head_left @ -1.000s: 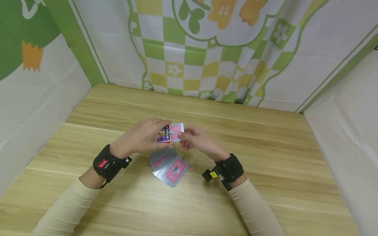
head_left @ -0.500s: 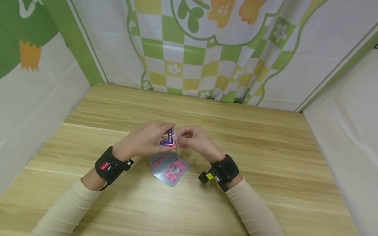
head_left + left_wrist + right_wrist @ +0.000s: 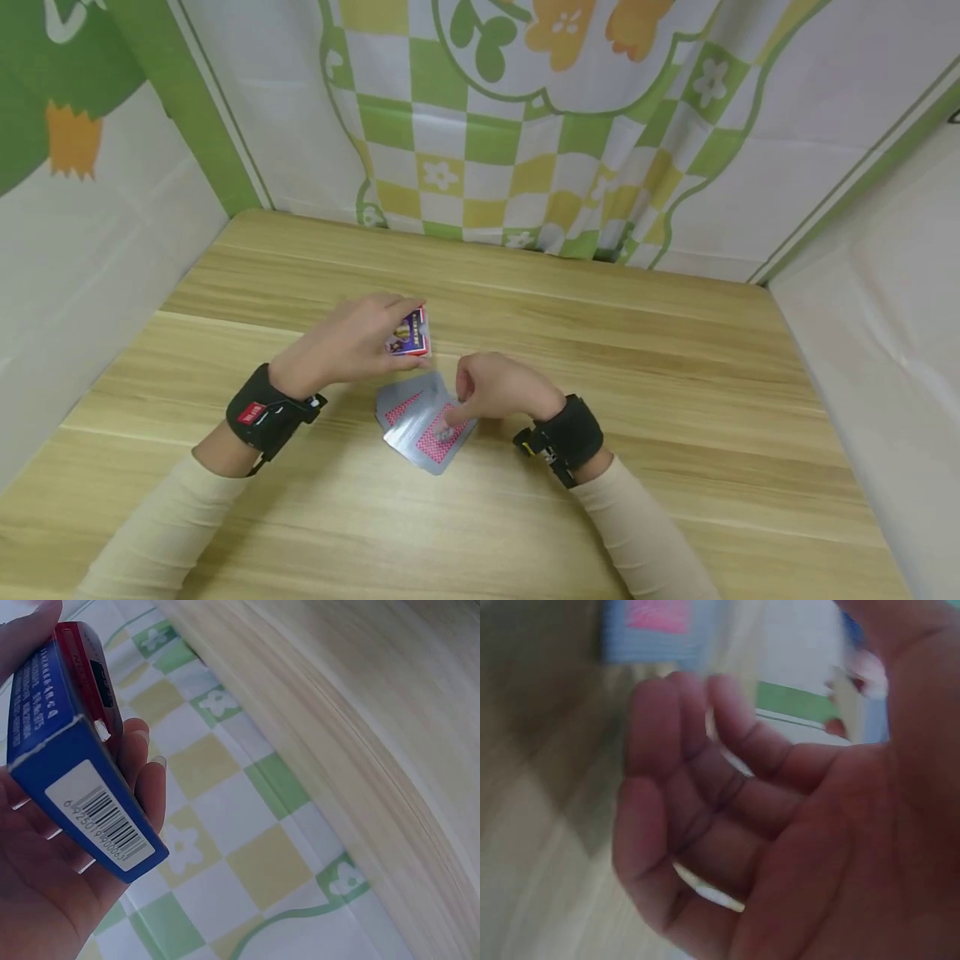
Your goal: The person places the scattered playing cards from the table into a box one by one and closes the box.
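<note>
My left hand (image 3: 345,337) holds a small blue and red playing-card box (image 3: 408,335) above the table, fingers and thumb on its opposite sides. In the left wrist view the box (image 3: 82,727) shows a white barcode label on its blue end. Several silver-bordered playing cards (image 3: 414,437) with red patterned backs lie fanned and overlapping on the table. Over the fan's right edge is my right hand (image 3: 502,385), thumb reaching onto the top card; contact is unclear. The right wrist view shows this hand's fingers (image 3: 649,727) loosely bent, nothing between them, with a blurred card (image 3: 656,630) beyond.
The wooden table (image 3: 637,358) extends on every side of the hands. Behind it hangs a green, yellow and white checked curtain (image 3: 495,142). Pale walls stand at left and right. A black wristband with a camera is on each wrist (image 3: 566,437).
A card pinched by my right hand at the box's mouth has gone into the box. My right hand has since moved down to the fanned cards. My left hand has shifted left with the box.
</note>
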### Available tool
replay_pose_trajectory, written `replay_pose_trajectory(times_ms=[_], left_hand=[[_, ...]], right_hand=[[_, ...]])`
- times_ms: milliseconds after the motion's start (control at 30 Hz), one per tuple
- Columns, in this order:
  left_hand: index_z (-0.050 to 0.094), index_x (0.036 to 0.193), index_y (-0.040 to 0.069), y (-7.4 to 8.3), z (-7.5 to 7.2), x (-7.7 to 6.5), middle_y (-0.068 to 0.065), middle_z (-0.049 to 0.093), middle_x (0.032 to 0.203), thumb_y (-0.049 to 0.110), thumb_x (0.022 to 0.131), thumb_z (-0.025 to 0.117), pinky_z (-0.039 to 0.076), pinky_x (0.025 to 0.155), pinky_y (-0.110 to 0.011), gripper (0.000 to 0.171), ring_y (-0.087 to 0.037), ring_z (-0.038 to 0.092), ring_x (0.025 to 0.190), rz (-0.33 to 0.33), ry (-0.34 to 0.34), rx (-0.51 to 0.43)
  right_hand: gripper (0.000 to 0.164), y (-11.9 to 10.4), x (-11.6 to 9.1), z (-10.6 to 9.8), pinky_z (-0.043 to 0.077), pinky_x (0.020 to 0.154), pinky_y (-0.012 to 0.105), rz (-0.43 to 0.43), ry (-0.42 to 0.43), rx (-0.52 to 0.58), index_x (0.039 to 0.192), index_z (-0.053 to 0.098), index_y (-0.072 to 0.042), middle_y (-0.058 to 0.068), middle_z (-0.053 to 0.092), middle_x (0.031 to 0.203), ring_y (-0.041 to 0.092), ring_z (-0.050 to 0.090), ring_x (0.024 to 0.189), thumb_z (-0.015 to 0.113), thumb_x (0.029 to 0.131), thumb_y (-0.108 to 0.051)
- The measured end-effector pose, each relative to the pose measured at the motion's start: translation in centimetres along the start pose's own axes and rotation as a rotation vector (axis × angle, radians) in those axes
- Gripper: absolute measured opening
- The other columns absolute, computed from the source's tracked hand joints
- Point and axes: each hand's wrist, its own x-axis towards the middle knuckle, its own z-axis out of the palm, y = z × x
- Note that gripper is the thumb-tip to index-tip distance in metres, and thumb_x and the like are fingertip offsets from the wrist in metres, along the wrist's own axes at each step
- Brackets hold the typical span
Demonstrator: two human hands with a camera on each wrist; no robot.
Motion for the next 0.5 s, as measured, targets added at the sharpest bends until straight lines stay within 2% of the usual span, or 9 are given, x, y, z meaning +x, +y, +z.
replay_pose_trajectory(times_ms=[67, 167, 400, 500], left_hand=[[0.061, 0.14, -0.005, 0.0, 0.0, 0.0, -0.016, 0.073, 0.114, 0.051, 0.08, 0.09, 0.06, 0.078, -0.04, 0.086, -0.024, 0.07, 0.094, 0.001, 0.002, 0.004], [0.061, 0.14, -0.004, 0.0, 0.0, 0.0, -0.016, 0.073, 0.115, 0.052, 0.081, 0.089, 0.061, 0.08, -0.041, 0.086, -0.025, 0.07, 0.096, 0.006, 0.001, 0.013], [0.061, 0.141, -0.002, 0.1, 0.0, -0.1, -0.016, 0.074, 0.118, 0.055, 0.08, 0.088, 0.061, 0.082, -0.043, 0.087, -0.026, 0.071, 0.099, 0.002, -0.003, 0.033], [0.061, 0.142, -0.002, 0.1, 0.0, -0.1, -0.016, 0.074, 0.119, 0.055, 0.08, 0.088, 0.061, 0.082, -0.043, 0.088, -0.026, 0.071, 0.1, 0.0, -0.004, 0.036]], right_hand=[[0.046, -0.3, 0.0, 0.5, 0.04, 0.059, 0.026, 0.05, -0.015, -0.091, 0.087, 0.061, -0.014, -0.005, 0.056, 0.077, 0.012, 0.051, 0.069, 0.092, 0.078, -0.047], [0.052, -0.7, 0.1, 1.1, 0.036, 0.056, 0.028, 0.092, 0.003, -0.147, 0.084, 0.06, -0.012, -0.005, 0.053, 0.073, 0.013, 0.049, 0.066, 0.094, 0.074, -0.051], [0.041, -0.5, 0.2, 1.6, 0.037, 0.056, 0.029, 0.081, 0.042, -0.119, 0.079, 0.061, -0.012, -0.004, 0.056, 0.072, 0.015, 0.05, 0.066, 0.094, 0.078, -0.037], [0.037, -0.2, 0.3, 1.4, 0.037, 0.057, 0.028, 0.048, 0.038, -0.079, 0.078, 0.059, -0.011, -0.003, 0.053, 0.072, 0.015, 0.05, 0.067, 0.092, 0.081, -0.029]])
